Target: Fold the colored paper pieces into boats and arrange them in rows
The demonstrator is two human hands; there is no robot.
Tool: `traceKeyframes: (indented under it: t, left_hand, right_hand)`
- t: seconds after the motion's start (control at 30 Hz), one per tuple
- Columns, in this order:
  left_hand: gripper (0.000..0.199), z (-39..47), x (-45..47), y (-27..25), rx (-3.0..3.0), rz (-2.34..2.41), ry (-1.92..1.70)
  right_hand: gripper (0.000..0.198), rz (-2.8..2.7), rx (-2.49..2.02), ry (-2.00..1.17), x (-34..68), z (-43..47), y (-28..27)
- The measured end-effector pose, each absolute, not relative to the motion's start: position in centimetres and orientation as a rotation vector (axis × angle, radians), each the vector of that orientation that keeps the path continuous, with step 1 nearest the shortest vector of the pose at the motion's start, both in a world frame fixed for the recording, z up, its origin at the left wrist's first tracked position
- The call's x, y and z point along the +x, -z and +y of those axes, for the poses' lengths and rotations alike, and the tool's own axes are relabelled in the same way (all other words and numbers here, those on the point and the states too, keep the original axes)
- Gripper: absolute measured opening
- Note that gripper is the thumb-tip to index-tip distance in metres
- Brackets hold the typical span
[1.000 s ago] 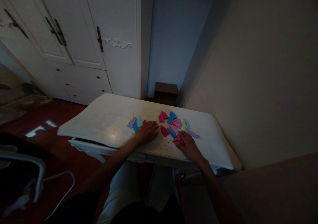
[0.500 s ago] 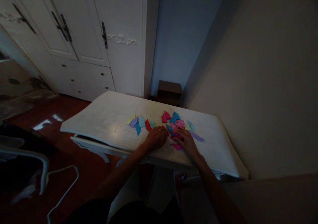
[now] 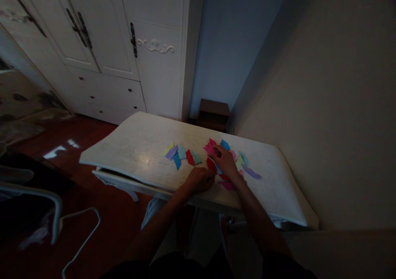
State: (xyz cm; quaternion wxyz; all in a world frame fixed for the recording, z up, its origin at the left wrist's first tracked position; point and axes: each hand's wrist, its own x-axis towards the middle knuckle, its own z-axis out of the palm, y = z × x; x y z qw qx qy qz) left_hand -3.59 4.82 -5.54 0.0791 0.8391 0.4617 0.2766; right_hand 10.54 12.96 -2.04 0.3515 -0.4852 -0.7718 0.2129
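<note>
My left hand (image 3: 200,180) rests low over the table's near side, its fingers closed on a red folded paper piece (image 3: 211,164). My right hand (image 3: 225,161) reaches further forward, thumb and fingers curled in a pinch at a pink folded paper piece (image 3: 210,147). Beneath and around the right hand lie more folded papers: a blue one (image 3: 225,145), a pale green one (image 3: 239,162), a purple strip (image 3: 252,171) and a magenta one (image 3: 227,185). The right hand partly covers this group.
Left of my hands, a row of folded papers includes a lilac piece (image 3: 172,152), a blue piece (image 3: 177,161) and a red piece (image 3: 189,157). They lie on a white table (image 3: 123,147). Beyond stand a white wardrobe (image 3: 161,76) and a small brown cabinet (image 3: 213,107).
My right hand has moved forward from the near papers to the pink pieces. The left hand has drawn slightly back toward me, and the red piece now shows at its fingertips. The view has shifted slightly.
</note>
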Motion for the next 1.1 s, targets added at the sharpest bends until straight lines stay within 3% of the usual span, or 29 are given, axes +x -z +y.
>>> traceKeyframes:
  t: [0.37, 0.63, 0.93, 1.1]
  left_hand:
    - [0.018, 4.4, -4.0, 4.4, 2.439, 1.393, -0.699]
    - [0.025, 4.5, -3.8, 4.7, 2.461, 1.483, -1.032]
    - [0.048, 4.3, -3.0, 6.3, 2.487, 1.684, -0.798]
    - [0.053, 4.2, -2.9, 6.5, 2.469, 1.762, -0.758]
  right_hand:
    - [0.029, -2.071, -1.274, -0.51, 12.7, 14.5, 2.0]
    - [0.046, -2.29, -1.23, -0.34, 17.3, 18.5, 3.7]
    - [0.058, -2.609, -1.108, -0.364, 15.7, 20.3, 5.6]
    - [0.054, -2.587, -1.015, -0.531, 15.6, 18.8, 4.6]
